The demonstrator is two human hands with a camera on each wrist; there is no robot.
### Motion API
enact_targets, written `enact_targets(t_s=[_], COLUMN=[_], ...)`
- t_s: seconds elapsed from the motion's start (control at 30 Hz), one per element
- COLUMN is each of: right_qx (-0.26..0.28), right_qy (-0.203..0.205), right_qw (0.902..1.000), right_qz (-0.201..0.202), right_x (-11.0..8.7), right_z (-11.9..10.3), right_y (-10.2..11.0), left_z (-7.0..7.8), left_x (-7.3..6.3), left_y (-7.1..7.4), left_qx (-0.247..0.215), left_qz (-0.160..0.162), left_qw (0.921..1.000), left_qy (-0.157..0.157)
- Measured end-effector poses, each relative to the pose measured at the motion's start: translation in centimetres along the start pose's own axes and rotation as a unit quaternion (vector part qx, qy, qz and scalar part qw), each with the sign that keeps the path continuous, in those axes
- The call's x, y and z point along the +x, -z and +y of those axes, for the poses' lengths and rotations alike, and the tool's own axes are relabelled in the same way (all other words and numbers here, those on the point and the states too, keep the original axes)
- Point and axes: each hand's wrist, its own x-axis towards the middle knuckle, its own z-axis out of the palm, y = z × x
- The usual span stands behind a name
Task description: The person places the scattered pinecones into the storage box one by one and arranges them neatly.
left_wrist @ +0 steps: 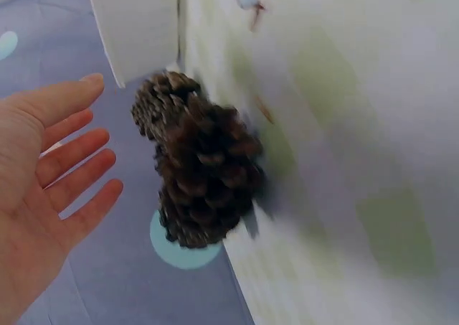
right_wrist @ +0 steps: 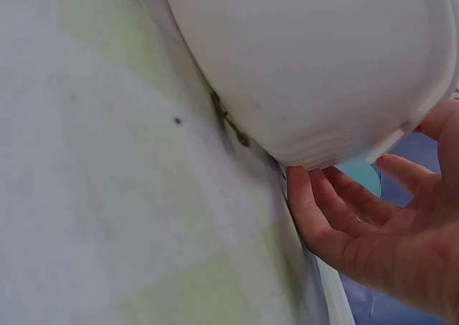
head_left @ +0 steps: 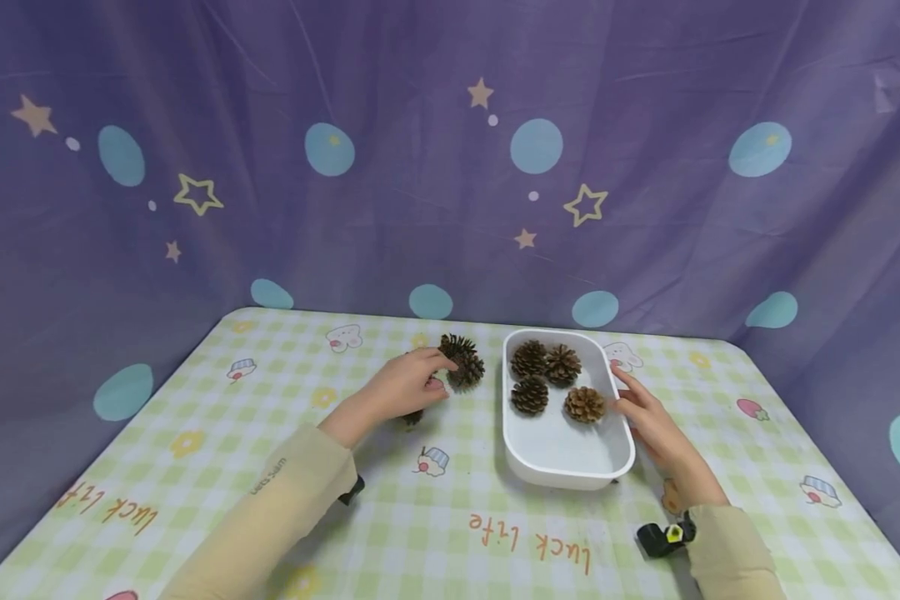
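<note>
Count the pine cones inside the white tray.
4 in the white tray: far-left pine cone, second pine cone right of it, third pine cone nearer on the left, lighter pine cone on the right. Outside pine cones by the left hand are partly hidden.

Your site looks like a curtained-off recording station; wider room type undetermined. Evidence around you: purple star-print curtain point(head_left: 420, 225) on three sides, checked tablecloth point(head_left: 397, 542), black wrist camera point(head_left: 654, 542).

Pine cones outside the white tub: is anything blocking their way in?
Just one thing: the left wall of the white tub. The pine cones outside would probably need lifting over it. Nothing else visible stands between.
</note>
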Motion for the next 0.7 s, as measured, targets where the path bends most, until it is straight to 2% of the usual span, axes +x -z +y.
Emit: enact_targets(t_s=[0.23, 0.37, 0.47, 0.57, 0.7], right_qx=[0.003, 0.004, 0.001, -0.001, -0.001], right_qy=[0.006, 0.005, 0.006, 0.008, 0.007], right_qw=[1.0000, 1.0000, 1.0000, 0.9999, 1.0000], right_qz=[-0.004, -0.006, -0.007, -0.008, -0.005], right_x=[-0.1, -0.2, -0.3, -0.3, -0.3], right_z=[-0.2, -0.4, -0.3, -0.3, -0.5], right_y=[0.0, -0.1, -0.2, -0.2, -0.2], left_z=[-1.5, -2.0, -2.3, -2.6, -2.9], left_x=[-2.0, -2.9, -3.4, -3.6, -3.7], left_y=[0.3, 0.2, -0.1, -0.6, -0.9], left_qx=[0.023, 0.021, 0.035, 0.060, 0.081], left_qz=[-0.005, -0.030, -0.048, -0.051, -0.052], left_qw=[0.9992, 0.9976, 0.9949, 0.9916, 0.9889], left_qy=[-0.033, -0.059, -0.082, -0.103, -0.113])
